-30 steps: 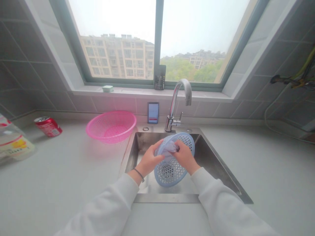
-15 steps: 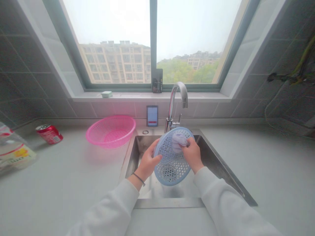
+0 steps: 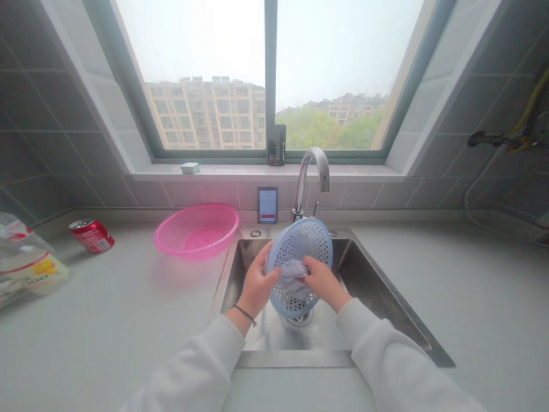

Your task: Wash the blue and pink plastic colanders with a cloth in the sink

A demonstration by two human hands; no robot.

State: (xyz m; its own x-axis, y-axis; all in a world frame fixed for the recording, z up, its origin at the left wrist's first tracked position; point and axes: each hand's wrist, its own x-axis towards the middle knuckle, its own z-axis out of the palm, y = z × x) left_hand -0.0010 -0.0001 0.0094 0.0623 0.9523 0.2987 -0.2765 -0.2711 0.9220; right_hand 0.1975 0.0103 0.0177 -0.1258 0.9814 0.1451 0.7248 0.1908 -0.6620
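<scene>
Over the sink (image 3: 295, 359) a light blue perforated plastic basket (image 3: 315, 243) is tilted with its inside facing me. My left hand (image 3: 256, 286) grips its left rim, thumb on the inner side and the other fingers hidden behind the wall. A pale lavender-white cloth (image 3: 294, 272) is bunched in the fingers of my right hand (image 3: 322, 282) and lies against the inside of the basket. Below the basket, the sink drain (image 3: 299, 319) partly shows.
Behind the sink rises a chrome faucet (image 3: 302, 177). A pink perforated basket (image 3: 197, 232), a red can (image 3: 92, 236) and a clear plastic bottle (image 3: 30, 260) stand on the left counter. A phone-like screen (image 3: 267, 205) leans at the back wall; a small pale green block (image 3: 190, 168) sits on the sill.
My right hand has moved the cloth down and left across the basket's inside. The basket has turned slightly in my left hand, uncovering part of the drain.
</scene>
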